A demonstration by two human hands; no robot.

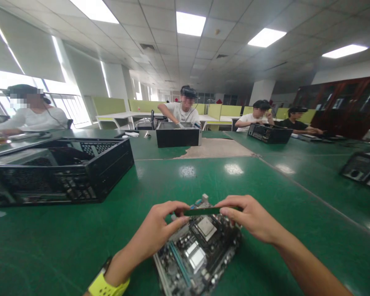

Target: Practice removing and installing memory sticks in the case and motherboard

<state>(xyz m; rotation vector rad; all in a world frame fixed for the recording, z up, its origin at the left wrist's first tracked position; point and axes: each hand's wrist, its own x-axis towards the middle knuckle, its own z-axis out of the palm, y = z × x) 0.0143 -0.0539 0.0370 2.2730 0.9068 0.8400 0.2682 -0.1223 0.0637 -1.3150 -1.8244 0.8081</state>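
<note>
A computer motherboard (200, 250) lies flat on the green table (265, 193) right in front of me. Above its far end I hold a thin green memory stick (203, 211) level, edge on. My left hand (160, 228) pinches its left end between thumb and fingers. My right hand (249, 218) pinches its right end the same way. A yellow-green watch strap (106, 285) sits on my left wrist. Both hands hover just over the board, fingers closed on the stick.
An open black computer case (61, 168) lies on its side at the left. Another black case (178, 135) stands at mid table, where a person reaches into it. More cases (269, 133) and seated people are at the right and the far left.
</note>
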